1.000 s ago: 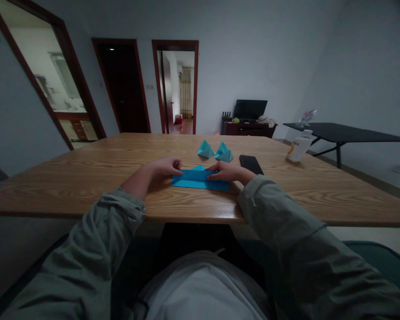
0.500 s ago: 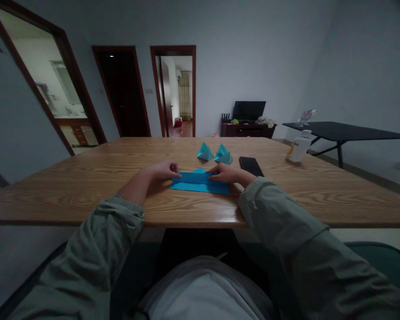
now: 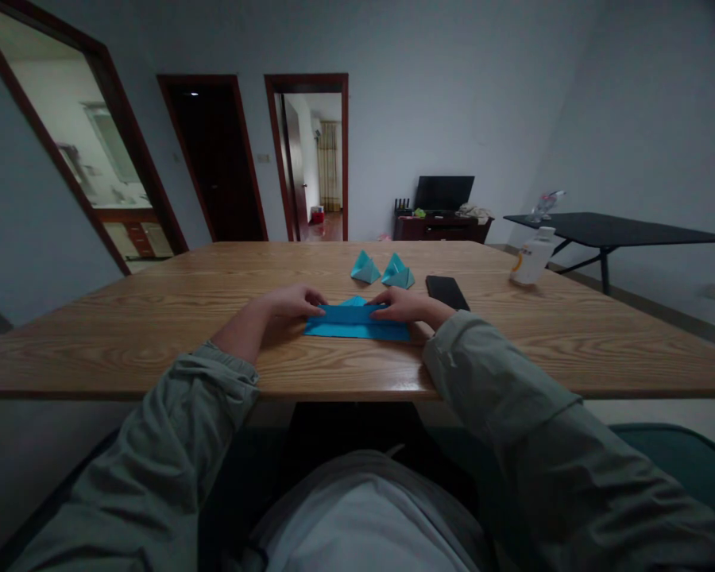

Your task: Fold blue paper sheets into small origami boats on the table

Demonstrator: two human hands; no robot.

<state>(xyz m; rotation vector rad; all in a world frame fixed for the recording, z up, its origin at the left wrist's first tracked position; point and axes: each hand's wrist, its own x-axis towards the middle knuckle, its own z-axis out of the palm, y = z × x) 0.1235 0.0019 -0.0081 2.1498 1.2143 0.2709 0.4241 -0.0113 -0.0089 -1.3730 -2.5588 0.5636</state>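
Note:
A flat folded sheet of blue origami paper (image 3: 357, 324) lies on the wooden table (image 3: 155, 334), with a small triangular point showing behind its upper edge. My left hand (image 3: 291, 303) reaches it from the left, fingertips on its upper left corner. From the right, my right hand (image 3: 402, 306) presses its fingers on the upper right part of the fold. Beyond the sheet stand two small folded blue paper pyramids (image 3: 365, 268) (image 3: 398, 272), untouched by either hand.
A black smartphone (image 3: 446, 292) lies right of the pyramids, and a white plastic bottle (image 3: 531, 260) stands near the table's far right. A black side table (image 3: 608, 224) and a dark cabinet with a monitor (image 3: 444, 213) stand beyond. Grey-green sleeves cover my forearms.
The head view has shifted slightly, moving the scene a little in the frame. Both hands stay on the blue paper, and the paper and pyramids have not visibly moved.

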